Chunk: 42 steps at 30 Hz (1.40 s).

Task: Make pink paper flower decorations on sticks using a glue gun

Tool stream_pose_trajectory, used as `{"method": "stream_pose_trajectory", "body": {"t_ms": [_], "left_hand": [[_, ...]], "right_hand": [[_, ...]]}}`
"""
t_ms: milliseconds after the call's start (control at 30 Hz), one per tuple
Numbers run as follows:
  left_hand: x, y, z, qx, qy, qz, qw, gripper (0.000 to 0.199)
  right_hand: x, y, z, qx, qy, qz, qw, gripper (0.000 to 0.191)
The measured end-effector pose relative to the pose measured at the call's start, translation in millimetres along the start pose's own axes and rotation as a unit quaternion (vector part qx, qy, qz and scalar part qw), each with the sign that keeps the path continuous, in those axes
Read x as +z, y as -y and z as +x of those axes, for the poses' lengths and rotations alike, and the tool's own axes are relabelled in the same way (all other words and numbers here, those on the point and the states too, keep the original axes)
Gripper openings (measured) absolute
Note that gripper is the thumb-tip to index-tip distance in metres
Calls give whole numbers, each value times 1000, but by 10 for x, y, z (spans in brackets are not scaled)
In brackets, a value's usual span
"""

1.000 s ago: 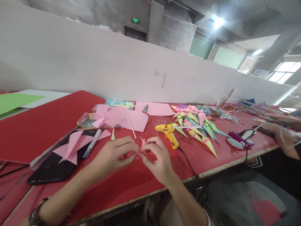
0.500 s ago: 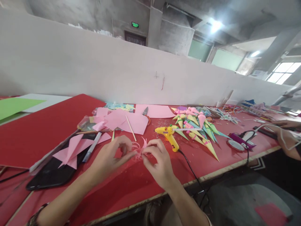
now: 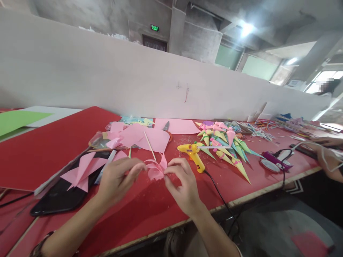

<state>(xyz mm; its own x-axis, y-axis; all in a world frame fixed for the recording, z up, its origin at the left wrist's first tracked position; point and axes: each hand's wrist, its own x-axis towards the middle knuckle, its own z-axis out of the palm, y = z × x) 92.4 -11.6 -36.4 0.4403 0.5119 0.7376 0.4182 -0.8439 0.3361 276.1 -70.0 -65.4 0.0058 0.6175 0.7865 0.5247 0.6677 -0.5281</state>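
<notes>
A pink paper flower (image 3: pixel 156 169) with thin curled petals is held just above the red table. My right hand (image 3: pixel 182 187) pinches its right side between thumb and fingertips. To the left of it, my left hand (image 3: pixel 118 178) has curled, slightly blurred fingers, apart from the petals and with nothing visible in them. Behind the flower, a thin pale stick (image 3: pixel 149 145) lies against pink paper sheets (image 3: pixel 158 138). A yellow glue gun (image 3: pixel 193 154) with a clear glue stick rests right of my right hand.
A pile of pastel paper cones (image 3: pixel 222 142) lies right of the glue gun. Orange-handled scissors (image 3: pixel 166 126), folded pink paper (image 3: pixel 83 171) on a black object (image 3: pixel 57 200) and a purple tool (image 3: pixel 277 160) are around. Another person's hand (image 3: pixel 325 157) is at far right.
My left hand has drawn back to the left, away from the pink petals. The petals look more spread. My right hand keeps its pinch in nearly the same place.
</notes>
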Motion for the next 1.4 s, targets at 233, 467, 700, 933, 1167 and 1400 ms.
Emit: {"method": "stream_pose_trajectory", "body": {"t_ms": [233, 467, 700, 933, 1167, 1400], "left_hand": [[51, -81, 85, -135, 36, -65, 988, 41], [80, -31, 17, -163, 161, -192, 954, 69], [66, -22, -23, -126, 184, -174, 959, 68], [38, -85, 36, -112, 174, -176, 962, 47], [43, -100, 49, -101, 161, -175, 966, 47], [28, -90, 26, -88, 159, -106, 978, 42]], "right_hand": [[-9, -7, -6, -12, -16, 6, 1000, 14], [-32, 17, 7, -7, -22, 5, 1000, 12], [-19, 48, 21, 25, -24, 44, 998, 11], [-7, 86, 11, 47, -15, 104, 993, 12], [2, 91, 19, 49, -21, 88, 995, 7], [9, 99, 28, 50, -26, 72, 996, 8]]}}
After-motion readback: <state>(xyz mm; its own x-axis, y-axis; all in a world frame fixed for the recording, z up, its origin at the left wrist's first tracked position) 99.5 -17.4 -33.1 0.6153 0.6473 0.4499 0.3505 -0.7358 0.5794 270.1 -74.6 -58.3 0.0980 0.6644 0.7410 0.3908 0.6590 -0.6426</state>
